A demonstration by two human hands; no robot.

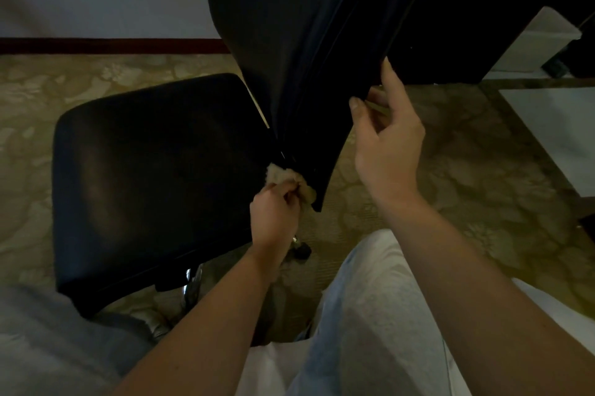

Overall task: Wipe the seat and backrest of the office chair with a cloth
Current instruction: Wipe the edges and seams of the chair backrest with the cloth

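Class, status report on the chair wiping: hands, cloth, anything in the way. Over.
Left hand grips cloth at backrest bottom corner. Right hand at backrest edge, grip unclear. Nothing seen blocking.
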